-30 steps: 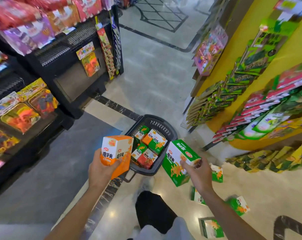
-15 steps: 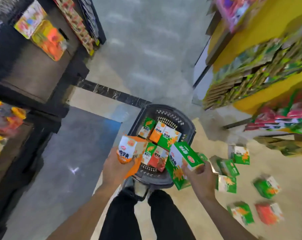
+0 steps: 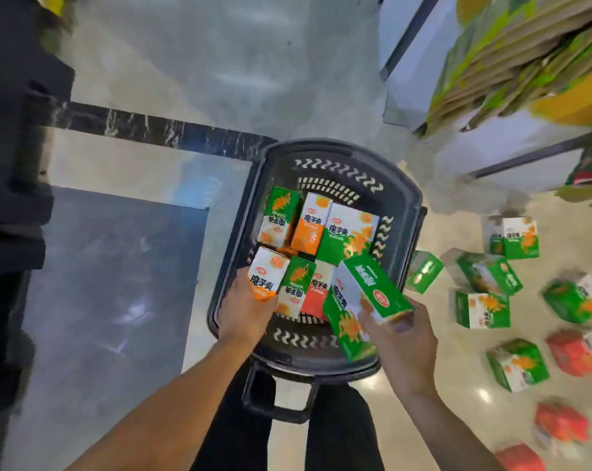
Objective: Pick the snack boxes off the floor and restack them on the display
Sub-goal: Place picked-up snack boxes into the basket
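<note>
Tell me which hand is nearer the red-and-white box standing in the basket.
Left, narrowly. The left hand, holding an orange box, sits just left of the red-and-white box, one green box between. The right hand, gripping a green box, is lower right.

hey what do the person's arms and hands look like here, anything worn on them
Both forearms are bare up to the frame edge: no sleeves, gloves, watch or rings show on the left hand or right hand. Dark trousers show below.
</note>
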Available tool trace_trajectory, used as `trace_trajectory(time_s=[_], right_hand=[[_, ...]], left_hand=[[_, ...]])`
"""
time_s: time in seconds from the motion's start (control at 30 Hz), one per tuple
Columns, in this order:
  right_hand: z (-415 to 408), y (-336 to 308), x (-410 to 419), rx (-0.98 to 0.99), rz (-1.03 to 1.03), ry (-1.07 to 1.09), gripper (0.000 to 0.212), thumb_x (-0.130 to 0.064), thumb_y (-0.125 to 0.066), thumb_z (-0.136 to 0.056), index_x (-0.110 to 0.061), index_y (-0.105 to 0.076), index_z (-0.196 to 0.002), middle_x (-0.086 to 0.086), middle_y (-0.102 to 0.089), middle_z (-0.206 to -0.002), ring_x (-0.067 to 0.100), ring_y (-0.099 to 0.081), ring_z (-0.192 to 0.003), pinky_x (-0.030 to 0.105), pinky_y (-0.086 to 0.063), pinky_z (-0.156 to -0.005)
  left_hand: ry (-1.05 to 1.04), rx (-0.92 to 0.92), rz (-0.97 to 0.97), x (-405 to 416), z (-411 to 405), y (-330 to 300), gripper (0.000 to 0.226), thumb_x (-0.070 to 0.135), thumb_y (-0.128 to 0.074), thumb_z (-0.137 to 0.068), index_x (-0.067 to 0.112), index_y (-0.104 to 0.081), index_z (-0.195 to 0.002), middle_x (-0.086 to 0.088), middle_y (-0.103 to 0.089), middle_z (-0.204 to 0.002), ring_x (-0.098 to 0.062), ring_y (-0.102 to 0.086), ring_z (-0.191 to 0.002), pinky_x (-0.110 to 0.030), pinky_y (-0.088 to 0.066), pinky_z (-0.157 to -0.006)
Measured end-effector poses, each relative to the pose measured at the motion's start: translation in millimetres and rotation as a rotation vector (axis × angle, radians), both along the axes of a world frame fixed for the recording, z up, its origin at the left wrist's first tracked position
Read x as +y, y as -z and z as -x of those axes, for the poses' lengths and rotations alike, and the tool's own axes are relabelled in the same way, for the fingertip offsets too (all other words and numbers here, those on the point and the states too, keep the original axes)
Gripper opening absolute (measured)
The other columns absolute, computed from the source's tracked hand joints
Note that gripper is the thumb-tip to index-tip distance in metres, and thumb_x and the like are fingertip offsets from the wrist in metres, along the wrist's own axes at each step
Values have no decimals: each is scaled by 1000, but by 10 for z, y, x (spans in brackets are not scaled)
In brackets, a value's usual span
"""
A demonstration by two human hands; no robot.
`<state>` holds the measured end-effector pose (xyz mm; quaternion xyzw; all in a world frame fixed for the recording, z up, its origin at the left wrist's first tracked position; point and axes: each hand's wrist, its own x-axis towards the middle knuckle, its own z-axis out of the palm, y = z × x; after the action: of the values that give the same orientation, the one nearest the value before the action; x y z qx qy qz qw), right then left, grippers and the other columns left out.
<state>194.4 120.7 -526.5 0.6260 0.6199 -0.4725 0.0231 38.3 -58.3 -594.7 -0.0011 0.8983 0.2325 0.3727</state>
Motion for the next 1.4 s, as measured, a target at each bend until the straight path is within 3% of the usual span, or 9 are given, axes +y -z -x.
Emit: trace_trajectory(time_s=[0.3, 0.47, 0.6, 0.7, 0.8, 0.87, 1.03, 1.17, 1.4], right_hand=[[-65, 347, -109, -4, 2, -7, 55, -23, -91, -70, -25, -55, -112, -15, -67, -90, -12, -64, -73, 6, -45, -56], [22, 532, -66, -69, 70, -116, 57, -29, -88, -74, -23, -52, -118, -19, -64, -90, -3, -64, -83, 15, -44, -61], [155, 819, 107, -143, 264, -292, 68, -32, -86, -77, -23, -41, -128, -12, -61, -92, -1, -59, -78, 12, -41, -57], [155, 1053, 182, -160, 391, -300, 92, -30, -84, -80, -18, -24, -149, -1, -62, -105, 11, -60, -89, 27, -42, -70], [94, 1275, 136, -176, 385, -177, 92, -22, -79, -87, -11, -15, -152, 10, -51, -141, 22, -55, -113, 30, -42, -94], [66, 1428, 36, -169, 366, -97, 93, -24, -80, -85, -12, -17, -153, 10, -40, -154, 28, -50, -130, 40, -40, -110], [50, 1586, -189, -161, 372, -76, 89, -20, -76, -87, -20, -20, -155, 0, -46, -144, 23, -50, -126, 28, -38, -99], [-4, 1506, -158, -122, 427, -66, 90, -13, -78, -86, -21, -23, -157, 1, -36, -157, 24, -41, -140, 43, -35, -117], [50, 275, 63, -145, 328, -317, 67, -27, -74, -90, -21, -43, -149, -2, -49, -148, 23, -49, -135, 37, -40, -109]], left_hand=[[98, -113, -17, 12, 59, 477, 54, 20, -69, -88, 18, -42, -134, -2, -58, -127, -24, -62, -110, -35, -51, -78], [227, -231, -45, -92, 158, 370, 53, 20, -65, -94, 22, -41, -141, 4, -54, -137, 1, -56, -87, -7, -42, -58], [350, -216, -52, -139, 198, 273, 52, 20, -62, -96, 22, -39, -143, 0, -49, -146, -17, -57, -121, -31, -50, -95], [417, -212, -68, -150, 194, 306, 53, 21, -62, -96, 20, -39, -144, -1, -47, -148, -18, -54, -126, -33, -48, -99], [477, -208, -91, -152, 158, 357, 57, 23, -62, -96, 21, -36, -147, -2, -44, -150, -19, -46, -135, -39, -43, -109], [513, -201, -94, -131, 130, 383, 57, 23, -61, -96, 22, -36, -147, -3, -43, -151, -21, -42, -138, -41, -41, -111], [590, -182, -78, -94, 103, 426, 57, 25, -59, -97, 21, -33, -148, -2, -40, -152, -22, -39, -140, -42, -41, -109], [641, -176, -97, -115, 157, 347, 55, 24, -59, -97, 21, -34, -146, -1, -40, -151, -20, -42, -138, -40, -46, -106], [782, -83, -4, -72, 518, -589, 59, 27, -60, -95, 21, -36, -148, -4, -40, -152, -26, -41, -137, -45, -44, -110]])
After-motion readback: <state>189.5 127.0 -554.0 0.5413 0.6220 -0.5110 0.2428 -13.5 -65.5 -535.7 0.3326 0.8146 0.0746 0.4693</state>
